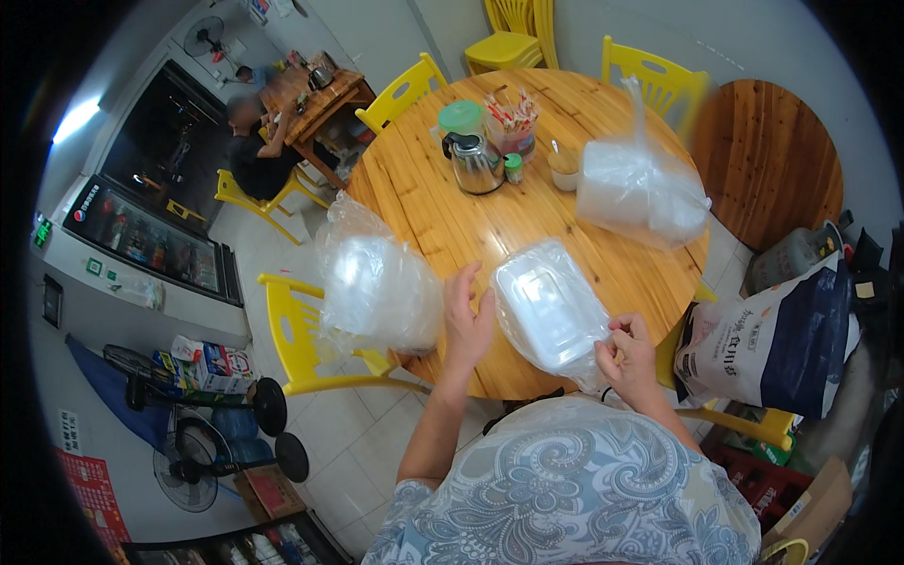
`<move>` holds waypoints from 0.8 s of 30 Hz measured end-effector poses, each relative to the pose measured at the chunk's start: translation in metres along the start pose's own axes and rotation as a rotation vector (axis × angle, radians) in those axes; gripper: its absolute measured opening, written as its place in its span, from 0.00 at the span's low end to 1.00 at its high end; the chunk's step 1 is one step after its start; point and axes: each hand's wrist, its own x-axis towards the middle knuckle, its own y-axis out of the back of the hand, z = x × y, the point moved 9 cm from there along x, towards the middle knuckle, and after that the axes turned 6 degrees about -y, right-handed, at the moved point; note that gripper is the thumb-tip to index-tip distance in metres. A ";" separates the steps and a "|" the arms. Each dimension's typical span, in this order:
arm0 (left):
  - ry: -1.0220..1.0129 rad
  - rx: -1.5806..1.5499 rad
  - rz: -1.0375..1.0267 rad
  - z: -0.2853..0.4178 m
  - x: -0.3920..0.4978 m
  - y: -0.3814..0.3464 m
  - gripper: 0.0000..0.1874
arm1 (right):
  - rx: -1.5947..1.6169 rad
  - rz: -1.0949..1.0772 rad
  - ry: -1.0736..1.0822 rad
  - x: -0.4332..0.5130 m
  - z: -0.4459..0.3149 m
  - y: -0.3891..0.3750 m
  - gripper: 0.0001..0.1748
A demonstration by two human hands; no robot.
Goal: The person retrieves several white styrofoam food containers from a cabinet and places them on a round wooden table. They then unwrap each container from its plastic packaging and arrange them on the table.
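A clear plastic bag with rectangular plastic containers or lids (pixel 554 304) lies on the round wooden table (pixel 438 212) in front of me. My right hand (pixel 627 353) pinches the bag's edge at its near right corner. To the left of that bag, my left hand (pixel 468 318) is raised with its fingers apart and nothing in it. Beside it, at the table's left edge, rests a second bag of stacked clear containers (pixel 378 293). A third bag of containers (pixel 643 191), its top gathered upward, lies at the table's right side.
A steel kettle (pixel 477 164), a green-lidded tub (pixel 460 117), a container of wrapped sticks (pixel 512 123) and a small white cup (pixel 564 173) stand farther back. Yellow chairs (pixel 300 339) surround the table. A large printed sack (pixel 770 339) sits at right. A seated person (pixel 258 152) is far left.
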 end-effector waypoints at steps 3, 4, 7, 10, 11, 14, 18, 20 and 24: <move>-0.061 -0.009 -0.073 0.004 0.026 -0.006 0.20 | 0.034 0.020 -0.012 -0.001 0.008 0.001 0.12; -0.087 0.020 -0.131 0.005 0.034 -0.014 0.20 | 0.058 0.017 -0.032 -0.002 0.013 0.000 0.13; -0.039 -0.009 -0.311 -0.006 0.041 -0.043 0.20 | 0.062 0.088 0.057 -0.007 0.017 0.001 0.12; 0.157 -0.161 -0.444 -0.030 0.034 -0.073 0.19 | 0.071 0.173 0.135 -0.010 0.028 0.004 0.12; 0.191 -0.191 -0.444 -0.035 0.031 -0.076 0.19 | 0.069 0.171 0.088 -0.007 0.038 0.003 0.12; 0.217 -0.220 -0.450 -0.047 0.024 -0.078 0.19 | 0.104 0.207 0.009 -0.002 0.059 0.004 0.11; 0.254 -0.264 -0.438 -0.053 0.014 -0.076 0.20 | 0.081 0.230 -0.023 0.010 0.075 0.003 0.10; 0.135 -0.198 -0.376 -0.044 0.012 -0.068 0.20 | 0.078 0.184 -0.047 0.021 0.083 0.000 0.09; 0.014 -0.063 -0.320 -0.030 0.000 -0.055 0.20 | 0.049 0.027 -0.084 0.042 0.098 -0.007 0.08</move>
